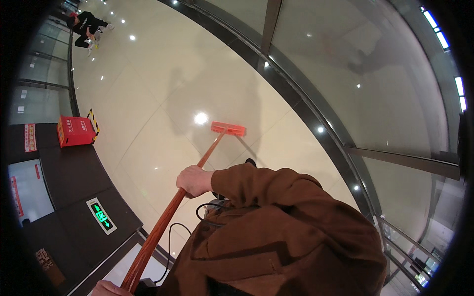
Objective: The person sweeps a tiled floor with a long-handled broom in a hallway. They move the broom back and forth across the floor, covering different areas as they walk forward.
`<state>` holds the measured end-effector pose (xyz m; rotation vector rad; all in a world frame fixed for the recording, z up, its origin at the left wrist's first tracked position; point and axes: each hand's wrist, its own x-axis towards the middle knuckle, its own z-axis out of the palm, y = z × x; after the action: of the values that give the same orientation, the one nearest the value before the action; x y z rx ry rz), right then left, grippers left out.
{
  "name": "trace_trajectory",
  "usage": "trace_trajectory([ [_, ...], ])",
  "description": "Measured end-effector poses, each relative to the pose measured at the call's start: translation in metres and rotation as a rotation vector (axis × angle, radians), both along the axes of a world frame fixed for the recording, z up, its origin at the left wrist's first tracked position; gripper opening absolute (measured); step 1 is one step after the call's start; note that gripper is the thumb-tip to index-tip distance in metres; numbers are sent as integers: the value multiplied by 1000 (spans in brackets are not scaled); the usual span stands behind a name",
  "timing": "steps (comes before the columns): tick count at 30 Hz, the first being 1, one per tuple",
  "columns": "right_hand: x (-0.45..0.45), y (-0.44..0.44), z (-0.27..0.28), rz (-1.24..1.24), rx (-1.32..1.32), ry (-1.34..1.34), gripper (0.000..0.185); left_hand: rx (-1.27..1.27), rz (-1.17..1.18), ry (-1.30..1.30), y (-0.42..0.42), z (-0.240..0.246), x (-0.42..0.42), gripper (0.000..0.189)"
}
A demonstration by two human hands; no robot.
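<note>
A floor brush with an orange-red head (pixel 234 129) rests on the pale tiled floor ahead of me. Its reddish-brown wooden handle (pixel 163 225) slants from the head down to the lower left. Partway along that handle, my right hand (pixel 194 181) is wrapped around it, the arm reaching across my body in a brown sleeve (pixel 266 185). Close to the handle's upper end, at the bottom edge of the view, my left hand (pixel 108 288) grips it and is partly cut off. The brush's bristles mostly face the floor.
A red fire equipment box (pixel 76 131) stands against the dark wall on the left, above a lit green exit sign (pixel 101 215). Glass panels (pixel 314 74) with a black floor border run along the right. A person (pixel 87 27) crouches far off, upper left. Black cables (pixel 170 236) hang near me.
</note>
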<state>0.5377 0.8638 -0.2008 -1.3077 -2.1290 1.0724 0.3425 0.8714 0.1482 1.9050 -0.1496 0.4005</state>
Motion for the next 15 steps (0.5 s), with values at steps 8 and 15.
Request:
trace_trajectory([
  [8, 93, 18, -50, -413, 133, -228, 12, -242, 663, -124, -13, -105, 32, 30],
  [15, 130, 64, -89, -430, 123, -372, 13, -191, 689, 190, -22, -143, 67, 20],
])
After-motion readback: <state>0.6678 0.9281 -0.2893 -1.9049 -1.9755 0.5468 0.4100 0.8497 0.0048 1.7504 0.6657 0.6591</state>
